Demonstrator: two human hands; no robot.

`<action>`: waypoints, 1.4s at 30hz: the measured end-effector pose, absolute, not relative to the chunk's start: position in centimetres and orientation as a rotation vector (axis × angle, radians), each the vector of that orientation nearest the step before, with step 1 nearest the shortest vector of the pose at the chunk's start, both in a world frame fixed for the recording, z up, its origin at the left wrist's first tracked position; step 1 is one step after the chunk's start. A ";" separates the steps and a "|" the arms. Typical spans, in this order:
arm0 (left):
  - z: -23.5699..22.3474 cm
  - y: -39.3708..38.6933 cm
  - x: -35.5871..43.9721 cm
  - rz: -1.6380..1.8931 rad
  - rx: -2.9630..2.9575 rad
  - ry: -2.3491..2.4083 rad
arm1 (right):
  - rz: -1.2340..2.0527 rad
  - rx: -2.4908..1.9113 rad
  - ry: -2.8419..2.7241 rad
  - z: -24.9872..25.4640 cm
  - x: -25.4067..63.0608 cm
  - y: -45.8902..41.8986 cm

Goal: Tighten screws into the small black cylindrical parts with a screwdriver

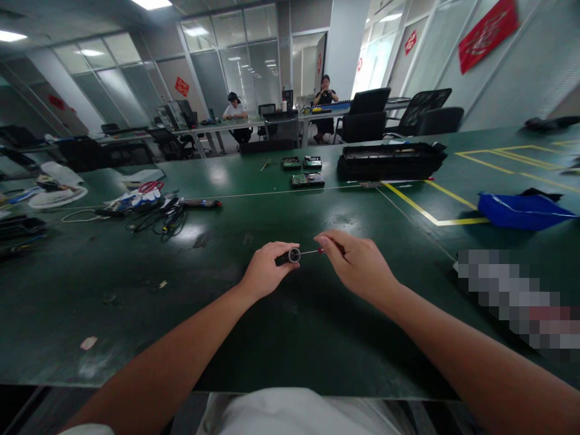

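White clothing [290, 414] over the person's lap lies nearest, at six o'clock, by the near edge of the green table [181, 344]. Taking the hands' meeting place as the clock's centre, the left hand [266, 269] has thumb and fingers clamped around a small dark cylinder [288, 257], its round, pale-rimmed end facing the camera, probably so that this end stays in sight and within the other hand's reach. The right hand [357, 260], towards three o'clock, has thumb and fingertips pinched together on the red end of a thin tool [310, 251]; its shaft points to nine o'clock and reaches the rim, though I cannot tell whether the tip goes inside. Such a pinch suggests fine control, with the left hand serving as a clamp. Three circuit-board units [307, 180] lie at twelve o'clock, a long black housing [392, 163] between one and two, a blue tray [525, 212] nearer three, and tangled cables [167, 212] at ten, all well apart from the hands, perhaps to leave them elbow room.
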State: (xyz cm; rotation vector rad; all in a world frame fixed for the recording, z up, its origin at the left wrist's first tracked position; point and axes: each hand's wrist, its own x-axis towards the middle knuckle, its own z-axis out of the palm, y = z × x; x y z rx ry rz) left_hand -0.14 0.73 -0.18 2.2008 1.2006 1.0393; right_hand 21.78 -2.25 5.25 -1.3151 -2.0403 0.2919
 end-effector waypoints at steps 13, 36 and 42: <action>-0.4 0.6 -0.3 0.974 2.210 1.201 | 0.389 -1.258 -2.065 5.8 21.8 -2.8; 0.0 0.7 -0.2 1.019 2.178 1.258 | 0.368 -1.171 -1.974 4.9 21.5 -2.6; 0.1 0.6 -0.2 0.997 2.185 1.257 | 0.403 -1.283 -2.002 5.0 21.5 -2.3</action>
